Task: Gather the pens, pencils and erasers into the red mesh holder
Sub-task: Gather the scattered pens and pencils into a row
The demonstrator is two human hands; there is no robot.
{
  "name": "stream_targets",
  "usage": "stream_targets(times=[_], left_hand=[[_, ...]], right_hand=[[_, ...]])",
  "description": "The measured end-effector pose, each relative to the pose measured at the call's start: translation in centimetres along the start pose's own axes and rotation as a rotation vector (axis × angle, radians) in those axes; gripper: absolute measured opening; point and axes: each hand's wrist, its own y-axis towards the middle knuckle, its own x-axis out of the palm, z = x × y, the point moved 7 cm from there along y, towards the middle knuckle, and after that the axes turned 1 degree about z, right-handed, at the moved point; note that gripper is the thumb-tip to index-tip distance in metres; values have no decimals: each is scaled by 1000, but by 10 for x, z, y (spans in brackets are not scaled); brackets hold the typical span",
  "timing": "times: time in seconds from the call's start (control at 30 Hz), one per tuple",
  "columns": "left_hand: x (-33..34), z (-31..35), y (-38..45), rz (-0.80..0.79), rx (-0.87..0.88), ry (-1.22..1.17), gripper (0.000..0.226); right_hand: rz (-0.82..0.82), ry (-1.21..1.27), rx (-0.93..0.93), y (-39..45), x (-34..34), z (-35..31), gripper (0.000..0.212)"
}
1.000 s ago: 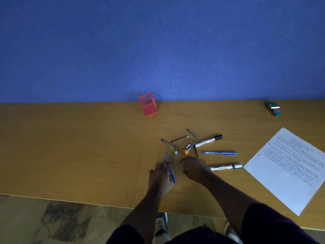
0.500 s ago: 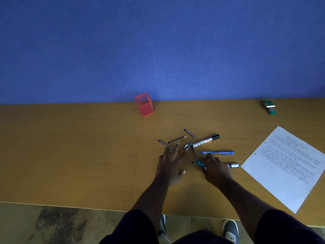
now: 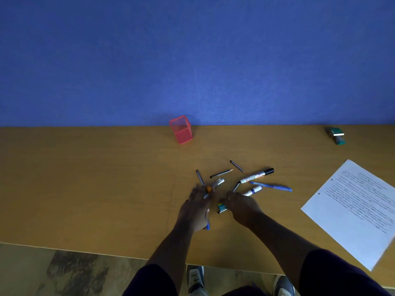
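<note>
The red mesh holder (image 3: 181,130) stands upright at the table's far edge, away from both hands. Pens and pencils lie scattered mid-table: a black-capped white marker (image 3: 256,175), a blue pen (image 3: 271,186), a blue-banded white marker (image 3: 253,190), two pencils (image 3: 221,173) (image 3: 236,166) and a thin black pen (image 3: 199,177). My left hand (image 3: 195,210) lies palm down with a second blue pen's end (image 3: 207,227) poking out beneath it, fingertips at an orange-tipped grey pen (image 3: 215,184). My right hand (image 3: 241,207) covers the near end of the blue-banded marker. A green eraser (image 3: 221,207) sits between the hands.
A printed white sheet (image 3: 354,208) lies at the right, reaching the table's near edge. A teal and white stamp-like object (image 3: 337,135) sits at the far right. A blue wall rises directly behind the wooden table (image 3: 85,189). My shoes and the floor show below the near edge.
Both hands drew closer together over the pile. The blue-banded marker slid up and left with my right hand. The orange-tipped pen turned under my left fingertips, and the green eraser now shows between the hands.
</note>
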Motion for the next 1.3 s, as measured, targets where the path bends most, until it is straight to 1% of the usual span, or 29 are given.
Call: stream_targets(times=[0.17,0.23,0.33,0.4,0.53,0.6,0.67,0.73,0.83,0.9,0.97,1.03,1.1,1.17,1.23,1.3], left_hand=[[2,-30,-17,5,-21,28,79],[2,-39,-21,-4,-31,37,85],[-1,-53,-24,-13,-57,55,97],[-2,-62,-25,-27,-78,65,99],[-6,-77,-27,-27,-110,84,94],[-10,-81,-29,23,-109,92,90],[-12,-80,-32,78,-118,121,79],[-9,-79,-38,120,-198,97,70],[8,-75,-53,131,-375,3,80],[22,-71,-61,121,-419,-50,85],[30,-68,-65,107,-411,-63,86],[31,-69,-65,110,-402,-52,83],[29,-71,-65,110,-403,-18,80],[26,-76,-65,119,-398,-3,76],[22,-79,-66,126,-380,-16,75],[17,-83,-66,149,-342,-29,74]], right_hand=[[-69,-68,-175,17,2,-45,41],[-83,-50,-225,22,2,-57,40],[-100,-21,-279,28,4,-72,47],[-110,-40,-313,32,5,-79,52],[-114,-60,-364,39,7,-85,62],[-110,-62,-375,41,9,-84,65],[-91,-56,-363,43,8,-80,70],[-54,-34,-339,45,4,-73,76],[-11,6,-253,50,-2,-56,71],[38,17,-144,51,-8,-37,67],[92,31,15,49,-16,-11,66],[125,58,227,43,-23,23,70],[133,71,446,30,-26,60,74],[128,81,613,13,-24,89,72],[102,87,704,-2,-20,110,59],[65,69,723,-12,-14,123,49]])
